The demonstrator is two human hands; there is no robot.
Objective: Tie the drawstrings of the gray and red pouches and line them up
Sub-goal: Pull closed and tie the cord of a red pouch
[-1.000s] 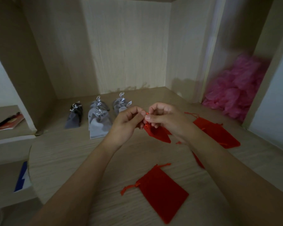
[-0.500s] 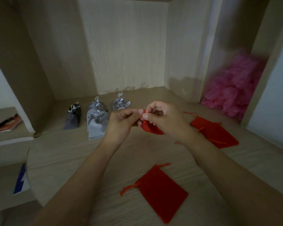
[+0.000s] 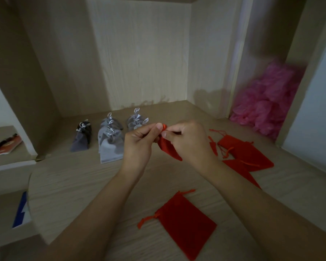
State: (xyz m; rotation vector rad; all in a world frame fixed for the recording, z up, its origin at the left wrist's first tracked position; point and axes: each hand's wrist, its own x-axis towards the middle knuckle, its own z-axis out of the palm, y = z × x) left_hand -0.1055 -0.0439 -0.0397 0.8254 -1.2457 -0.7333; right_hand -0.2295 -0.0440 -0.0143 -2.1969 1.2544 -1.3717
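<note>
A small red pouch [image 3: 168, 148] hangs above the table between my hands. My left hand [image 3: 139, 146] and my right hand [image 3: 188, 142] both pinch its red drawstring [image 3: 164, 127] at the pouch's gathered top. Several gray pouches [image 3: 110, 144] with tied silver strings stand in rows at the back left, behind my left hand. Another red pouch [image 3: 184, 221] lies flat near the front edge, its strings loose. More red pouches [image 3: 247, 153] lie in a loose pile to the right of my right wrist.
The wooden table [image 3: 79, 185] sits inside a wooden alcove with walls behind and at both sides. A pink crumpled heap [image 3: 267, 102] fills the niche at the right. An orange booklet [image 3: 6, 146] lies on a low shelf at the left.
The red pouch's top has been drawn tighter, and both hands have come closer together on the drawstring. The pouch now hangs narrower below my fingers.
</note>
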